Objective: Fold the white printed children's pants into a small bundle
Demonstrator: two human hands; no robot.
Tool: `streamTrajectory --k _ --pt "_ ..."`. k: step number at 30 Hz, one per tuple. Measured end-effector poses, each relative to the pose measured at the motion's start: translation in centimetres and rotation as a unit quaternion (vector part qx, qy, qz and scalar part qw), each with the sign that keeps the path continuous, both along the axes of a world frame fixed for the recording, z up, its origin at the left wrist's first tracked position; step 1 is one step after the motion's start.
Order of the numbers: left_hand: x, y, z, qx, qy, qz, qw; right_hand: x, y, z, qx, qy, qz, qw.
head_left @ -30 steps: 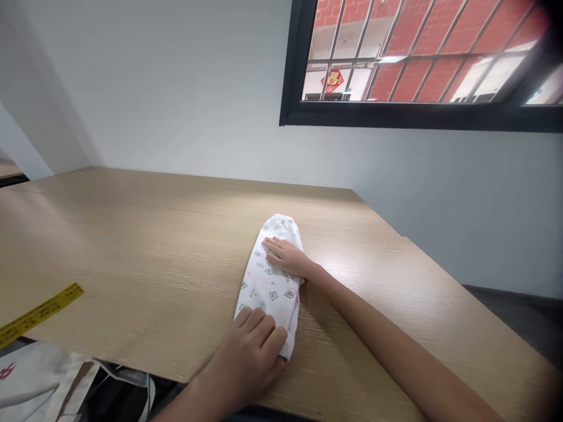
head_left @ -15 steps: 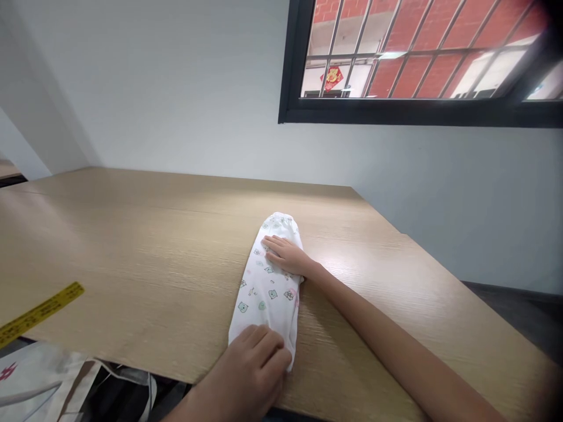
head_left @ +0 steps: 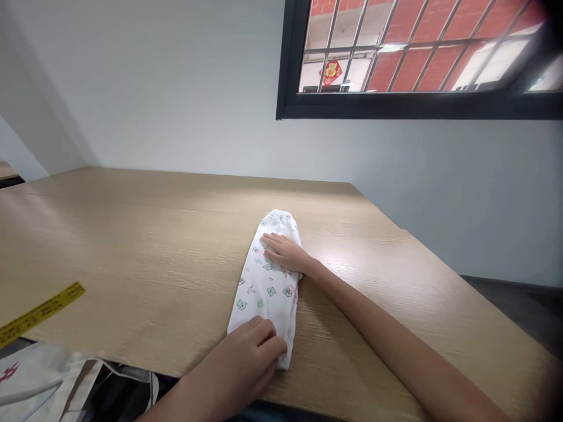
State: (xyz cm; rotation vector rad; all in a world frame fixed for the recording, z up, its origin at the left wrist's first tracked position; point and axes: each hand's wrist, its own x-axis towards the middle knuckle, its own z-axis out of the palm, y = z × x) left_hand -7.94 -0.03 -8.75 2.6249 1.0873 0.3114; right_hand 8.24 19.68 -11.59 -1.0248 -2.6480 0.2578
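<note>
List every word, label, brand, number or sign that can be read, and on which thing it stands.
No text can be read for certain.
Flat yellow strip: black print, too blurred to read.
White bag at lower left: red mark at the picture's edge, not readable.
Red diamond-shaped sign seen through the dark-framed window: gold character, too small and blurred.
White cloth with small animal prints: no readable words.

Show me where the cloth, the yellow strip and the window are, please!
Cloth (head_left: 269,299): head view, middle of its printed upper side.
Yellow strip (head_left: 43,313): head view, halfway along its visible length.
Window (head_left: 422,58): head view, on its glass.
</note>
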Motion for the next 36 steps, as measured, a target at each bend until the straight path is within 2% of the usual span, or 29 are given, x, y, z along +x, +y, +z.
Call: streamTrajectory --k 4,9,11,17,20,23,26,30,33,36 --pt "0.3 0.2 -0.2 0.005 -0.01 0.009 1.0 0.0 0.0 0.0 0.004 0.002 0.006 1.0" --pt "0.1 0.3 -0.2 -0.054 -0.075 0.047 0.995 0.0 0.0 0.0 0.008 -0.002 0.009 1.0" --pt "0.0 0.5 -0.2 -0.055 -0.081 0.051 0.994 0.1 0.0 0.0 0.006 -0.005 0.004 1.0" --pt "0.3 1.5 -0.7 -0.004 0.021 0.018 1.0 0.1 0.1 -0.1 0.0 0.001 0.004 1.0" --pt "0.5 1.8 -1.1 0.042 0.054 0.021 0.997 0.1 0.0 0.0 0.004 -0.001 0.003 1.0" --pt "0.5 1.7 -1.4 0.053 0.045 0.03 0.997 0.0 -0.1 0.0 0.007 -0.006 0.004 1.0" --pt "0.1 0.7 -1.6 0.053 0.018 0.012 0.998 0.0 -0.2 -0.1 0.007 -0.005 0.002 1.0" --pt "-1.0 -0.1 -0.3 0.022 -0.023 -0.027 0.999 0.3 0.6 0.2 0.0 0.015 -0.018 1.0" --pt "-1.5 2.9 1.7 0.001 -0.07 -0.037 0.997 0.7 1.7 1.1 -0.05 0.103 -0.056 0.992" --pt "-0.6 9.3 2.4 0.045 -0.082 -0.04 0.995 0.7 2.2 2.1 -0.123 0.199 -0.066 0.97"
